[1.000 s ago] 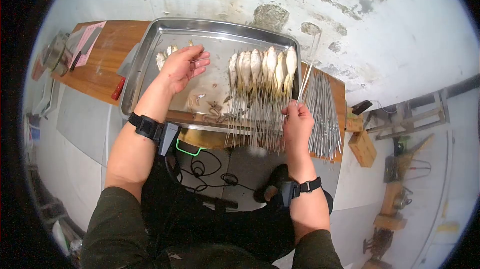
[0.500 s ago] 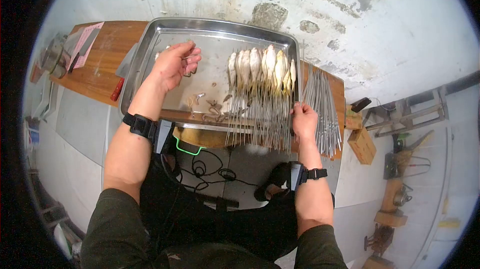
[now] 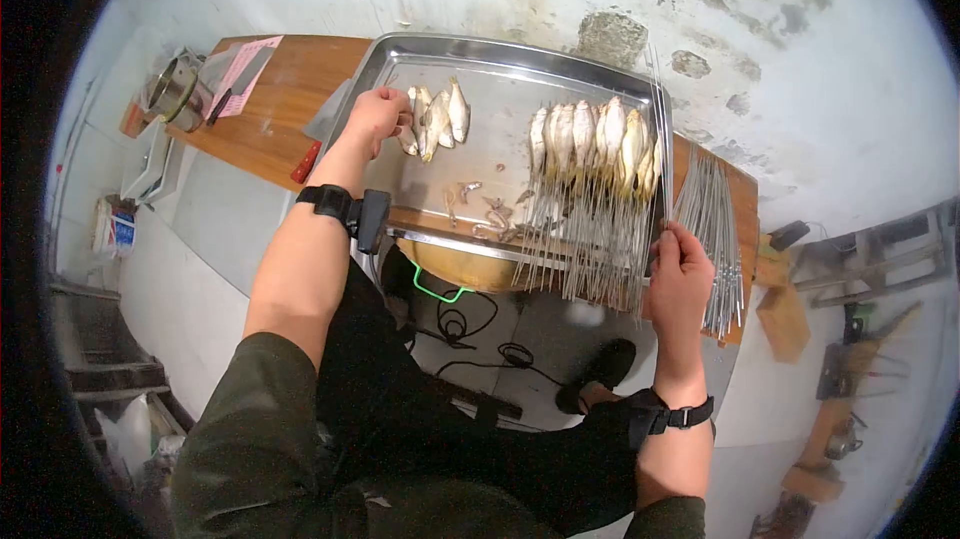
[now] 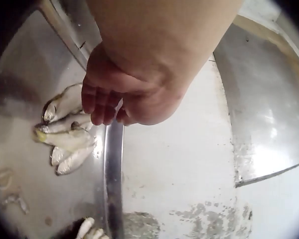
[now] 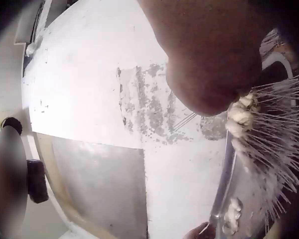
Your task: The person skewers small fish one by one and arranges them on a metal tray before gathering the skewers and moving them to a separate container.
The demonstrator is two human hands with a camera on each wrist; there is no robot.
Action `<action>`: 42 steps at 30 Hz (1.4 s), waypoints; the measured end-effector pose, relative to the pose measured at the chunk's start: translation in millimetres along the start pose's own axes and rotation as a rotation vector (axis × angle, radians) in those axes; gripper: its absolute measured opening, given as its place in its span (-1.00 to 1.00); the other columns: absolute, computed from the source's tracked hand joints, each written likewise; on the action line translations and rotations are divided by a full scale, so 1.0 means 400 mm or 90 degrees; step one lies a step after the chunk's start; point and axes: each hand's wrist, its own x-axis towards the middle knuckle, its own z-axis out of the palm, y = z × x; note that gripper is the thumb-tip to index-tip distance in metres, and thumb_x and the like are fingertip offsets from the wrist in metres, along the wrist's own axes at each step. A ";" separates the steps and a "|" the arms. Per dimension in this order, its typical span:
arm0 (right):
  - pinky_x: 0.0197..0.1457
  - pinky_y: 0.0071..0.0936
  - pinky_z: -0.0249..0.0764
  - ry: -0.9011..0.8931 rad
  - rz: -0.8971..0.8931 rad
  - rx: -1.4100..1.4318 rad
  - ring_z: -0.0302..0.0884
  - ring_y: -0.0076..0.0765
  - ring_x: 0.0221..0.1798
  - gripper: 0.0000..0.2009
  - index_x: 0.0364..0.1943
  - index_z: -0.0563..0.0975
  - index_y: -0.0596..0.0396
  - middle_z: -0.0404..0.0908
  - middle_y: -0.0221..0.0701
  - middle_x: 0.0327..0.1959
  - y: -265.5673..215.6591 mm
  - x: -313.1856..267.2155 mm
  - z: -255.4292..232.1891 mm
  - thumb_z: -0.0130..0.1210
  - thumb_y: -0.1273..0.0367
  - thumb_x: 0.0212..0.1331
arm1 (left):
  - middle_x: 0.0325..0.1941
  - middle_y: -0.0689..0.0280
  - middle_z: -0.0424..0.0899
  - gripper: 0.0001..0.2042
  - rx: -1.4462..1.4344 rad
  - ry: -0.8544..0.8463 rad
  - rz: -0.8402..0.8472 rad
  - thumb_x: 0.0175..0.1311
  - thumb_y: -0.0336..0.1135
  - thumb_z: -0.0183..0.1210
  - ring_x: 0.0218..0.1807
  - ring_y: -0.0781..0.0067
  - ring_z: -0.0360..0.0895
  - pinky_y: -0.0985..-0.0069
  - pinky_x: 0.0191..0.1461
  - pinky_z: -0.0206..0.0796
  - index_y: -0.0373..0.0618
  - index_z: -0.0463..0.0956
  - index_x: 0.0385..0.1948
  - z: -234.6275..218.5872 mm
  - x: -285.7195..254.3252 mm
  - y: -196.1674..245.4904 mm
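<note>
At the left side of a metal tray [image 3: 500,54], my left hand [image 3: 378,117] is over a small group of loose fish [image 3: 437,119]. Its fingertips are bent right at the nearest fish; I cannot tell whether they grip it. In the left wrist view the same hand [image 4: 124,94] overlaps the fish [image 4: 72,142]. Past the tray's right edge, my right hand [image 3: 682,269] pinches a few thin metal skewers [image 3: 662,129] that point up and away. Their ends also show beyond the right hand [image 5: 209,89] in the right wrist view. Beside it, skewered fish [image 3: 585,139] lie in a row.
A pile of bare skewers [image 3: 712,229] lies on the wooden board right of the tray. Scraps [image 3: 490,219] lie near the tray's front edge. Left of it are a red-handled knife [image 3: 306,161], a pink sheet [image 3: 248,69] and a metal pot [image 3: 175,94]. Behind is a wall.
The head view has swung left, so the tray appears farther right. My left hand has drawn closer to the loose fish, which now show more fully. My right hand still holds the skewers.
</note>
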 end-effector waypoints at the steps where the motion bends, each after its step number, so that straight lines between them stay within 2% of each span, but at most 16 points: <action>1: -0.31 -0.60 0.37 -0.017 0.004 0.016 0.44 -0.60 -0.41 -0.77 -0.14 0.56 0.23 0.57 -0.44 -0.47 0.004 -0.004 -0.003 0.03 0.37 0.23 | -0.47 0.27 0.60 -0.85 0.141 0.011 0.045 0.16 -0.31 0.11 -0.38 0.48 0.55 0.56 -0.30 0.36 -0.20 0.53 -0.42 0.000 0.013 -0.007; 3: -0.30 -0.59 0.38 -0.032 0.020 0.024 0.45 -0.58 -0.41 -0.77 -0.15 0.56 0.22 0.58 -0.43 -0.47 -0.012 -0.015 0.000 0.03 0.36 0.23 | -0.46 0.18 0.63 -0.82 0.288 0.022 0.090 0.12 -0.30 0.12 -0.34 0.37 0.59 0.49 -0.26 0.40 -0.24 0.56 -0.44 -0.002 0.048 -0.032; 5: -0.30 -0.58 0.38 -0.043 0.034 0.030 0.47 -0.57 -0.40 -0.78 -0.15 0.57 0.21 0.58 -0.42 -0.46 -0.024 -0.027 0.006 0.03 0.36 0.23 | -0.38 0.06 0.66 -0.68 0.689 -0.016 0.344 0.14 -0.14 0.14 -0.30 0.14 0.61 0.34 -0.19 0.40 -0.28 0.58 -0.37 -0.003 0.071 -0.043; 6: -0.28 -0.57 0.40 -0.053 0.026 0.017 0.49 -0.55 -0.39 -0.78 -0.15 0.57 0.20 0.59 -0.40 -0.45 -0.025 -0.030 0.009 0.03 0.36 0.23 | -0.38 0.06 0.66 -0.68 0.693 -0.016 0.347 0.14 -0.14 0.14 -0.30 0.14 0.61 0.34 -0.19 0.40 -0.28 0.58 -0.37 0.004 0.068 -0.033; 8: -0.27 -0.56 0.41 -0.058 0.022 0.008 0.51 -0.54 -0.38 -0.78 -0.16 0.57 0.19 0.60 -0.39 -0.44 -0.029 -0.037 0.015 0.02 0.36 0.23 | -0.29 -0.11 0.60 -0.63 0.654 -0.022 0.201 0.09 -0.11 0.14 -0.13 -0.07 0.54 0.22 -0.03 0.37 -0.33 0.58 -0.34 0.032 0.053 -0.013; 13: -0.22 -0.54 0.44 -0.077 0.018 0.016 0.55 -0.50 -0.35 -0.78 -0.17 0.56 0.22 0.63 -0.33 -0.43 -0.037 -0.043 0.027 0.04 0.36 0.21 | -0.03 -0.04 0.57 -0.58 0.737 0.061 0.104 0.07 -0.07 0.14 -0.03 -0.01 0.54 0.21 0.10 0.36 -0.27 0.58 -0.20 0.117 0.046 -0.025; 19: -0.20 -0.52 0.45 -0.096 0.013 0.030 0.56 -0.47 -0.34 -0.78 -0.18 0.56 0.24 0.63 -0.29 -0.42 -0.050 -0.053 0.033 0.04 0.37 0.21 | 0.02 0.01 0.56 -0.63 0.761 0.152 0.102 0.07 -0.17 0.12 0.09 0.01 0.49 0.14 0.14 0.30 -0.19 0.56 -0.12 0.177 0.037 -0.025; 26: -0.16 -0.49 0.46 -0.084 -0.026 0.011 0.58 -0.41 -0.31 -0.78 -0.18 0.55 0.24 0.63 -0.24 -0.39 -0.025 -0.060 0.050 0.05 0.38 0.17 | -0.08 -0.01 0.61 -0.63 0.698 0.089 0.120 -0.01 -0.25 0.17 0.00 0.01 0.55 0.29 0.02 0.41 -0.25 0.55 -0.15 0.177 0.099 -0.029; 28: -0.16 -0.47 0.46 -0.117 0.040 0.085 0.58 -0.39 -0.31 -0.79 -0.21 0.54 0.26 0.63 -0.23 -0.40 -0.012 -0.062 0.064 0.06 0.38 0.16 | -0.16 -0.03 0.63 -0.60 0.551 0.004 0.040 -0.09 -0.28 0.24 -0.08 0.11 0.60 0.41 -0.03 0.44 -0.31 0.54 -0.18 0.153 0.100 -0.014; 29: -0.16 -0.47 0.46 -0.118 0.039 0.088 0.58 -0.39 -0.31 -0.79 -0.21 0.54 0.26 0.63 -0.23 -0.40 -0.013 -0.064 0.068 0.06 0.38 0.16 | -0.26 0.09 0.65 -0.74 0.383 0.007 0.007 -0.03 -0.33 0.27 -0.20 0.24 0.61 0.40 -0.12 0.45 -0.24 0.54 -0.30 0.149 0.076 -0.008; 30: -0.18 -0.47 0.46 -0.142 0.065 0.096 0.58 -0.39 -0.33 -0.80 -0.23 0.53 0.26 0.63 -0.25 -0.42 -0.015 -0.066 0.071 0.05 0.38 0.16 | -0.26 0.09 0.65 -0.74 0.384 0.009 0.008 -0.03 -0.33 0.27 -0.20 0.24 0.61 0.40 -0.12 0.45 -0.24 0.54 -0.30 0.144 0.050 0.001; 32: -0.19 -0.47 0.46 -0.167 0.088 0.105 0.57 -0.39 -0.35 -0.81 -0.26 0.52 0.27 0.62 -0.27 -0.43 -0.007 -0.073 0.085 0.05 0.39 0.16 | -0.37 0.25 0.60 -0.89 -0.046 -0.109 -0.097 0.11 -0.37 0.21 -0.32 0.39 0.54 0.42 -0.26 0.42 -0.13 0.47 -0.41 0.132 -0.002 0.028; 33: -0.22 -0.47 0.46 -0.179 0.091 0.101 0.56 -0.40 -0.36 -0.81 -0.27 0.51 0.26 0.62 -0.28 -0.44 0.010 -0.080 0.099 0.04 0.39 0.17 | -0.39 0.34 0.55 -0.91 -0.068 -0.146 -0.116 0.23 -0.38 0.13 -0.36 0.45 0.50 0.47 -0.34 0.37 -0.03 0.39 -0.44 0.124 -0.034 0.048; 38: -0.28 -0.51 0.44 -0.272 0.140 0.166 0.55 -0.45 -0.40 -0.82 -0.26 0.46 0.27 0.60 -0.30 -0.46 0.006 -0.134 0.142 0.03 0.40 0.18 | -0.28 0.29 0.59 -0.90 -0.218 -0.192 -0.077 0.29 -0.35 0.07 -0.30 0.43 0.55 0.49 -0.29 0.41 -0.08 0.41 -0.23 0.117 -0.180 0.095; 40: -0.57 -0.67 0.25 -0.324 0.157 0.229 0.32 -0.64 -0.62 -0.93 -0.29 0.36 0.15 0.50 -0.41 -0.53 0.000 -0.152 0.155 -0.02 0.46 0.22 | -0.22 0.28 0.59 -0.86 -0.313 -0.232 -0.028 0.32 -0.37 0.02 -0.22 0.38 0.59 0.45 -0.22 0.46 -0.11 0.39 -0.14 0.123 -0.219 0.093; 42: -0.57 -0.67 0.25 -0.309 0.143 0.208 0.32 -0.63 -0.62 -0.93 -0.29 0.34 0.14 0.50 -0.41 -0.53 0.017 -0.167 0.176 -0.03 0.47 0.22 | -0.19 0.27 0.58 -0.83 -0.331 -0.227 -0.025 0.33 -0.38 0.00 -0.16 0.34 0.60 0.43 -0.17 0.48 -0.13 0.36 -0.10 0.133 -0.225 0.084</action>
